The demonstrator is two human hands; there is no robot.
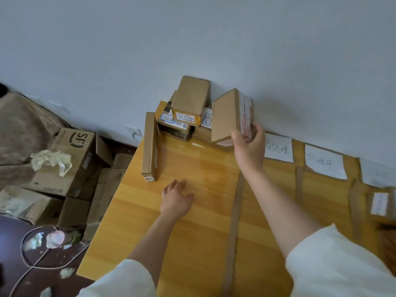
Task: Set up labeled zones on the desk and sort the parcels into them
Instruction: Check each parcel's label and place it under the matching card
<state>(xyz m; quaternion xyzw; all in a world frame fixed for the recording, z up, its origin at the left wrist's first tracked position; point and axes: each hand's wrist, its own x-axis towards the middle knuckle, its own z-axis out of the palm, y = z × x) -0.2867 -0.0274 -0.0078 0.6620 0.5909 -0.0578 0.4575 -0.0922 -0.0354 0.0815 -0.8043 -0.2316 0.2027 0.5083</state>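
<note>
Above centre of the frame, the right hand (249, 139) grips a tilted cardboard parcel (230, 116) just beside the parcel stack (188, 110) against the wall, while the left hand (176, 198) rests released, fingers spread, on the yellow table (192, 243) at centre.

A stack of parcels (184, 116) is sitting at the desk's (188, 232) far left corner against the wall (192, 39), with a flat parcel (150, 146) standing on edge just left of it and a tilted box (229, 118) leaning on its right. Three paper labels (278, 148) are lying along the back edge to the right, tape strips (234, 228) are running front-to-back between them, and cartons (70, 161) are piling up on the floor left of the desk.
</note>
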